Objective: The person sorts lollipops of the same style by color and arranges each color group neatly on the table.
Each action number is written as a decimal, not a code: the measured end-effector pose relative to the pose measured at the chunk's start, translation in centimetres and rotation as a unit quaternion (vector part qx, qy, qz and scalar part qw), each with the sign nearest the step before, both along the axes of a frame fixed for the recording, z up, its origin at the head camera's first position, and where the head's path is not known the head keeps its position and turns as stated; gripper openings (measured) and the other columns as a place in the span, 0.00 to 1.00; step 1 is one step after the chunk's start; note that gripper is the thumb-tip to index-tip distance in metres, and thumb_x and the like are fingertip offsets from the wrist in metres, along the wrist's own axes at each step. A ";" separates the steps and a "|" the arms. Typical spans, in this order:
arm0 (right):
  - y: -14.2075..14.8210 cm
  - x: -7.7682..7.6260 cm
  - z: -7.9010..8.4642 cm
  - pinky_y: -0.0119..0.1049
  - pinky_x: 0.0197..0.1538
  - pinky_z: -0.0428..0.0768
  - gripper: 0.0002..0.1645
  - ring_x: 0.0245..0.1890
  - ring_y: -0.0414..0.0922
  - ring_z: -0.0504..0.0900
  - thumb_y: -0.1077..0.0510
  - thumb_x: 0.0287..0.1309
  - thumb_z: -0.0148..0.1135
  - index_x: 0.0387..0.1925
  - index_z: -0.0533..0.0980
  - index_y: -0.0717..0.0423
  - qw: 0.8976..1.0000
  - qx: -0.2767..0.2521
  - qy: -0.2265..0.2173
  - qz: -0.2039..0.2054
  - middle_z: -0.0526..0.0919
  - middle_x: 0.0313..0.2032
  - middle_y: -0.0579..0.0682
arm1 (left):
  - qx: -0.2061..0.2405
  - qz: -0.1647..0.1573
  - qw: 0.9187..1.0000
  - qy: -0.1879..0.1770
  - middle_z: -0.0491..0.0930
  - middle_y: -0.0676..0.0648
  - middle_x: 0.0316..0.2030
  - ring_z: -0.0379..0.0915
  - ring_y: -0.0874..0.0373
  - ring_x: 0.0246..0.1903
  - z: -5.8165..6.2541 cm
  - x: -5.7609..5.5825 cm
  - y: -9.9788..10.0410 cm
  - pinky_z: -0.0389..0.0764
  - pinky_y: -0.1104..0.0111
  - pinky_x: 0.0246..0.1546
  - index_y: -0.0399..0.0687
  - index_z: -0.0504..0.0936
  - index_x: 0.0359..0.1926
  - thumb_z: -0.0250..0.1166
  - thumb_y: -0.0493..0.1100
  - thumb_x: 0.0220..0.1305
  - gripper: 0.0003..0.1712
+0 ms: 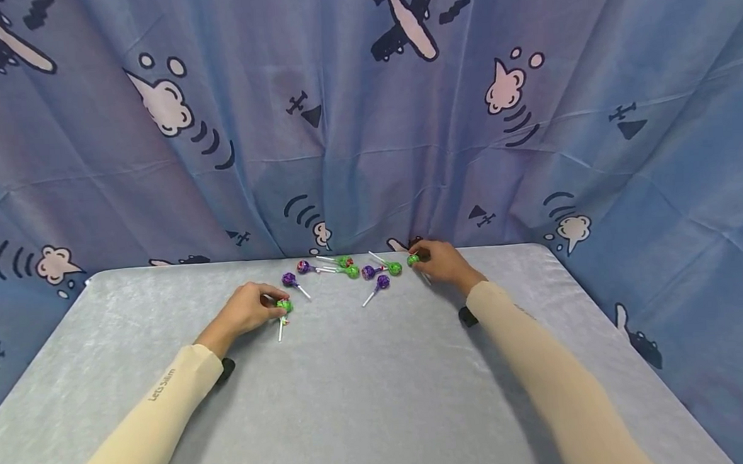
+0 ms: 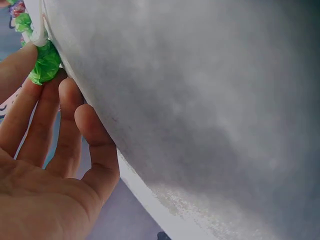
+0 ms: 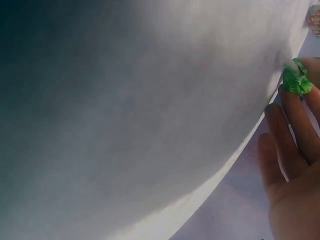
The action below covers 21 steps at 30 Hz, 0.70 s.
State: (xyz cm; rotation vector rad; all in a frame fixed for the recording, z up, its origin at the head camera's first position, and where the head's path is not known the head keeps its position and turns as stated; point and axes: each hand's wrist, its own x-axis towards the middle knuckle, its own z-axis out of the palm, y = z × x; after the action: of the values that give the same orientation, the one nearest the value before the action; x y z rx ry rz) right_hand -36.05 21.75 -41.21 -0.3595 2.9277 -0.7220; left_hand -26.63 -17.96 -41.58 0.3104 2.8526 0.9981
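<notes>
At the left of the table, my left hand [image 1: 253,307] pinches a green-wrapped lollipop [image 1: 284,306] by its head, its white stick pointing toward me. The left wrist view shows that green lollipop [image 2: 46,62] between thumb and fingers. Near the back edge on the right, my right hand [image 1: 445,262] holds another green lollipop [image 1: 414,260] by the head. In the right wrist view its green wrapper [image 3: 297,79] sits at the fingertips, with the thumb mostly out of frame. Just left of the right hand lies a green lollipop [image 1: 394,268] on the cloth.
Between the hands lie several lollipops: purple ones [image 1: 289,279], [image 1: 382,282] and green ones [image 1: 352,271] near the back edge. A pale grey cloth covers the table [image 1: 368,388]. Behind it hangs a blue curtain [image 1: 352,119] printed with planes.
</notes>
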 end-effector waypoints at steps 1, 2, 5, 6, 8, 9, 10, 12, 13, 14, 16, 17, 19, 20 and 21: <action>0.1 0.1 0.0 0.52 0.67 0.70 0.21 0.60 0.55 0.78 0.55 0.65 0.63 0.58 0.77 0.53 1.000 -0.004 0.002 0.002 0.83 0.56 0.56 | 0.001 0.002 1.000 0.000 0.87 0.41 0.46 0.80 0.53 0.40 0.0 0.0 0.0 0.74 0.68 0.35 0.43 0.87 0.49 0.73 0.40 0.57 0.17; 0.1 0.1 0.0 0.52 0.66 0.71 0.21 0.59 0.55 0.78 0.55 0.65 0.64 0.58 0.77 0.54 1.000 -0.007 0.002 0.001 0.83 0.55 0.56 | 0.002 0.002 1.000 0.000 0.87 0.41 0.46 0.80 0.53 0.40 0.0 0.0 0.0 0.74 0.69 0.35 0.43 0.87 0.49 0.73 0.40 0.57 0.17; 0.3 0.3 0.1 0.52 0.64 0.72 0.21 0.58 0.55 0.79 0.55 0.64 0.64 0.57 0.78 0.55 1.000 -0.021 0.004 -0.005 0.83 0.54 0.56 | 0.003 0.001 1.000 0.001 0.87 0.41 0.47 0.80 0.53 0.40 0.0 0.1 -0.1 0.74 0.68 0.36 0.44 0.87 0.49 0.73 0.40 0.58 0.17; 0.3 0.4 0.1 0.52 0.64 0.73 0.21 0.57 0.55 0.79 0.55 0.64 0.65 0.57 0.78 0.55 1.000 -0.025 0.006 -0.007 0.84 0.54 0.56 | 0.004 0.003 1.000 0.000 0.87 0.41 0.48 0.80 0.53 0.40 0.0 0.1 -0.1 0.74 0.68 0.36 0.44 0.87 0.49 0.73 0.40 0.58 0.17; 0.5 0.5 0.1 0.51 0.62 0.74 0.21 0.56 0.54 0.80 0.54 0.63 0.65 0.56 0.79 0.55 0.999 -0.034 0.009 -0.014 0.84 0.53 0.56 | 0.004 0.002 1.000 -0.002 0.86 0.41 0.48 0.80 0.53 0.41 0.0 0.1 -0.1 0.74 0.68 0.36 0.44 0.87 0.49 0.73 0.40 0.58 0.17; 0.5 0.6 0.1 0.51 0.61 0.74 0.20 0.55 0.54 0.80 0.54 0.63 0.66 0.55 0.79 0.54 0.999 -0.037 0.012 -0.018 0.85 0.53 0.55 | 0.004 0.003 1.000 -0.002 0.86 0.41 0.49 0.80 0.53 0.41 0.0 0.1 -0.1 0.75 0.68 0.36 0.44 0.87 0.50 0.73 0.40 0.58 0.17; 0.6 0.8 0.2 0.50 0.59 0.75 0.20 0.54 0.53 0.81 0.54 0.62 0.66 0.55 0.80 0.54 0.999 -0.042 0.014 -0.022 0.85 0.52 0.55 | 0.005 0.004 1.000 -0.003 0.86 0.41 0.49 0.80 0.53 0.41 0.0 0.1 -0.1 0.75 0.68 0.36 0.44 0.87 0.50 0.73 0.40 0.58 0.17; 0.7 1.0 0.3 0.49 0.58 0.75 0.20 0.53 0.52 0.81 0.53 0.61 0.67 0.53 0.80 0.53 0.998 -0.048 0.019 -0.028 0.85 0.51 0.54 | 0.005 0.006 1.000 -0.005 0.86 0.41 0.49 0.81 0.52 0.42 0.0 0.1 0.0 0.75 0.68 0.36 0.44 0.87 0.50 0.73 0.40 0.58 0.17; 0.7 1.1 0.4 0.50 0.57 0.75 0.19 0.53 0.53 0.81 0.53 0.60 0.68 0.53 0.80 0.52 0.998 -0.053 0.021 -0.030 0.86 0.51 0.54 | 0.005 0.007 1.000 -0.006 0.86 0.41 0.49 0.81 0.52 0.42 0.0 0.1 0.0 0.75 0.68 0.37 0.44 0.87 0.50 0.73 0.40 0.58 0.17; 0.7 1.3 0.5 0.50 0.57 0.76 0.19 0.53 0.53 0.81 0.53 0.60 0.68 0.52 0.81 0.52 0.998 -0.059 0.022 -0.032 0.86 0.50 0.54 | 0.006 0.008 1.000 -0.007 0.86 0.41 0.49 0.81 0.52 0.42 0.1 0.1 0.0 0.75 0.68 0.37 0.44 0.87 0.50 0.73 0.41 0.58 0.17; 0.6 1.6 0.7 0.50 0.56 0.76 0.19 0.52 0.53 0.81 0.53 0.59 0.69 0.52 0.81 0.52 0.997 -0.071 0.021 -0.035 0.86 0.50 0.55 | 0.004 0.007 1.000 -0.009 0.86 0.41 0.49 0.80 0.51 0.43 0.2 0.1 0.0 0.75 0.67 0.37 0.44 0.87 0.50 0.73 0.41 0.58 0.17; 0.6 1.7 0.7 0.50 0.56 0.76 0.19 0.52 0.53 0.81 0.52 0.59 0.69 0.51 0.81 0.52 0.996 -0.077 0.021 -0.035 0.86 0.50 0.55 | 0.004 0.007 1.000 -0.010 0.86 0.42 0.48 0.80 0.51 0.43 0.2 0.1 0.0 0.75 0.67 0.37 0.44 0.87 0.50 0.73 0.41 0.58 0.17; 0.4 2.0 0.9 0.49 0.55 0.77 0.19 0.52 0.53 0.82 0.52 0.59 0.70 0.51 0.81 0.51 0.995 -0.086 0.020 -0.034 0.86 0.49 0.55 | 0.005 0.006 1.000 -0.010 0.86 0.42 0.48 0.81 0.50 0.44 0.2 0.1 0.0 0.75 0.67 0.38 0.44 0.87 0.50 0.73 0.41 0.58 0.17; 0.3 2.1 1.0 0.49 0.54 0.77 0.19 0.52 0.53 0.82 0.52 0.59 0.70 0.51 0.81 0.51 0.995 -0.089 0.020 -0.035 0.86 0.49 0.54 | 0.005 0.005 1.000 -0.009 0.87 0.42 0.48 0.81 0.50 0.44 0.2 0.1 -0.1 0.75 0.67 0.38 0.44 0.87 0.50 0.73 0.41 0.58 0.17; 0.2 2.3 1.0 0.49 0.53 0.77 0.19 0.52 0.52 0.82 0.51 0.58 0.70 0.51 0.81 0.51 0.995 -0.090 0.021 -0.033 0.86 0.49 0.54 | 0.006 0.005 1.000 -0.008 0.87 0.42 0.48 0.81 0.50 0.43 0.2 0.1 -0.1 0.76 0.67 0.38 0.44 0.87 0.49 0.73 0.41 0.58 0.17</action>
State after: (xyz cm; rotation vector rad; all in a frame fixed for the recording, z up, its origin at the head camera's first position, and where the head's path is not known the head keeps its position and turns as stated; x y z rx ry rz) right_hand -33.77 21.95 -40.19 -0.2970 2.9336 -1.0047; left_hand -26.57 -18.04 -41.42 0.2881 2.8370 1.0142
